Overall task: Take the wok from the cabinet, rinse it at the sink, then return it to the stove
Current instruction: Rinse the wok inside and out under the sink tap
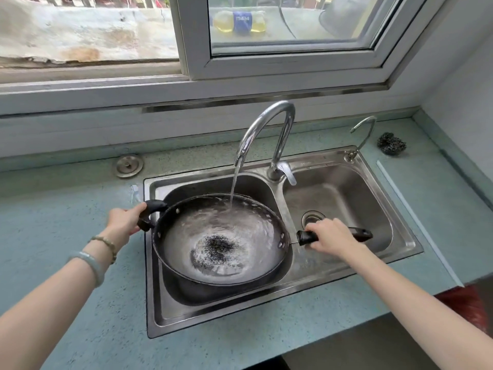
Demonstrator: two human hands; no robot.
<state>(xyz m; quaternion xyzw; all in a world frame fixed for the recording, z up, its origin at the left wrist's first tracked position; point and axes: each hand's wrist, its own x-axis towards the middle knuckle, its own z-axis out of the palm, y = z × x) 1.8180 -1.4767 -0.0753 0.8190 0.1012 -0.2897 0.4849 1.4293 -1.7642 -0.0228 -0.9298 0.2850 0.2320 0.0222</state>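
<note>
A black wok (221, 236) is held over the left basin of a steel double sink (354, 265). Water runs from the curved tap (269, 129) into the wok's far side and swirls inside it. My left hand (125, 220) grips the short loop handle on the wok's left. My right hand (330, 236) is closed around the long black handle on its right, above the right basin.
A steel scouring ball (391, 144) lies on the blue-green counter at the back right, beside a small second tap (364, 132). A round metal cap (129, 165) sits in the counter at the back left. A window runs along the wall behind the sink.
</note>
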